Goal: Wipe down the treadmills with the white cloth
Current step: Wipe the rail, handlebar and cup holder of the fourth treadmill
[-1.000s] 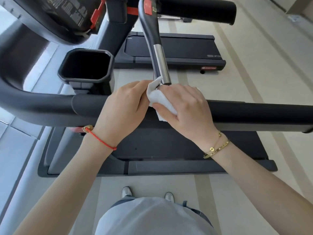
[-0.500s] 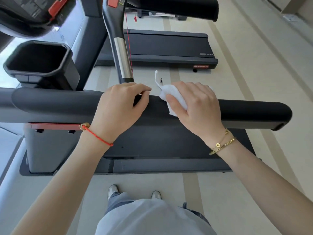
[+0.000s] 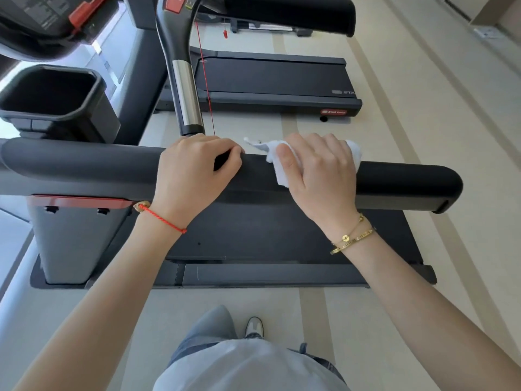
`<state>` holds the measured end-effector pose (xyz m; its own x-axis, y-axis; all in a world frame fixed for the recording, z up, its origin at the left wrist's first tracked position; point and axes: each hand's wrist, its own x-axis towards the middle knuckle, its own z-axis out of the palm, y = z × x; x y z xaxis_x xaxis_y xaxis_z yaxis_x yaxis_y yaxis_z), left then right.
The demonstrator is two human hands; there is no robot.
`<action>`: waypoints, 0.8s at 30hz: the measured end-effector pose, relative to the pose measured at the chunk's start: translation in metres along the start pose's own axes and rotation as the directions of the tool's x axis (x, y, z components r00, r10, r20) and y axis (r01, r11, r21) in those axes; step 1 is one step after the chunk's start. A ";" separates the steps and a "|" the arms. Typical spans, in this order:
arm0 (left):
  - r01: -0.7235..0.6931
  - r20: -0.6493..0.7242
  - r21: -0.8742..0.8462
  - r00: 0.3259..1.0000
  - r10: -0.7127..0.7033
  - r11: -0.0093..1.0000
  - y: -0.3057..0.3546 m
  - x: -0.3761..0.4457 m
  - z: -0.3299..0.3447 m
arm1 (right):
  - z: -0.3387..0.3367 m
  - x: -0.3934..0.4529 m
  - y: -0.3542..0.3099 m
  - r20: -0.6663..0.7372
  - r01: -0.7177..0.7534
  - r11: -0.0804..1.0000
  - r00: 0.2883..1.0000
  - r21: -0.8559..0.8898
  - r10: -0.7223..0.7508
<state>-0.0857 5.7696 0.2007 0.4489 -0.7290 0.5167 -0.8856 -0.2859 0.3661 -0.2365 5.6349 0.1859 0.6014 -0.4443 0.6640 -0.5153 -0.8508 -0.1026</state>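
Right hand: the right hand [image 3: 321,170] lies over the top of the padded black treadmill handrail [image 3: 403,179], fingers curled forward over the bar and close together, thumb pressing a crumpled white cloth [image 3: 282,172] against the padding.
Cloth position: bunched under the palm; one twisted corner sticks out to the left past the thumb, another fold shows beyond the knuckles on the right.
Left hand: the left hand [image 3: 194,170] grips the same handrail just beside the right hand, fingers wrapped over the far side and pressed together, thumb hooked along the near face. A bare strip of bar separates the two hands.
Rail edge: the rounded free end of the handrail lies to the right of the cloth, with uncovered black padding between them.
Behind left hand: a black-and-chrome upright grip [image 3: 186,91] rises right behind the knuckles; a thin red safety cord [image 3: 205,80] hangs beside it.
Far left: a black square cup holder [image 3: 53,94] sits above the rail.
Below rail: dark running deck [image 3: 253,235], its near edge bordering pale beige floor [image 3: 423,94].
Open room: wide floor to the right; a second treadmill deck [image 3: 270,77] lies beyond.
Wrists: red string bracelet [image 3: 163,218] left, gold bracelets [image 3: 352,238] right.
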 end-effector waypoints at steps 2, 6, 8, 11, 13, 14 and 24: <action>0.000 -0.010 0.015 1.000 0.000 1.000 -0.001 0.001 0.001 | 0.000 -0.002 -0.004 0.020 0.026 1.000 0.999 0.015 -0.026; -0.009 -0.019 0.034 1.000 0.009 0.999 -0.001 0.001 0.001 | -0.009 -0.004 0.007 0.055 0.104 0.992 0.993 0.076 -0.108; -0.021 -0.018 0.035 1.000 0.022 0.999 -0.002 0.001 0.000 | -0.014 -0.004 0.022 0.060 0.085 0.994 0.994 0.073 -0.089; -0.039 -0.005 0.028 0.999 0.039 0.999 -0.003 0.003 -0.002 | -0.015 -0.005 0.038 0.028 -0.039 0.999 0.999 -0.015 0.039; -0.037 0.014 0.022 0.999 0.037 0.999 -0.002 0.003 -0.002 | -0.012 -0.004 0.033 0.013 -0.086 0.995 0.996 -0.055 0.087; -0.034 0.022 0.021 0.999 0.033 0.999 -0.002 0.003 -0.002 | -0.009 -0.003 0.024 0.014 -0.081 0.995 0.997 -0.053 0.082; -0.065 0.101 0.025 0.993 0.063 0.998 -0.004 0.006 0.000 | 0.010 -0.002 -0.013 -0.095 0.025 1.000 0.995 -0.015 -0.026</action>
<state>-0.0794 5.7661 0.2025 0.3782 -0.8048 0.4574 -0.9158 -0.2531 0.3118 -0.2244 5.6443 0.1784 0.5541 -0.3935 0.7336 -0.5094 -0.8572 -0.0750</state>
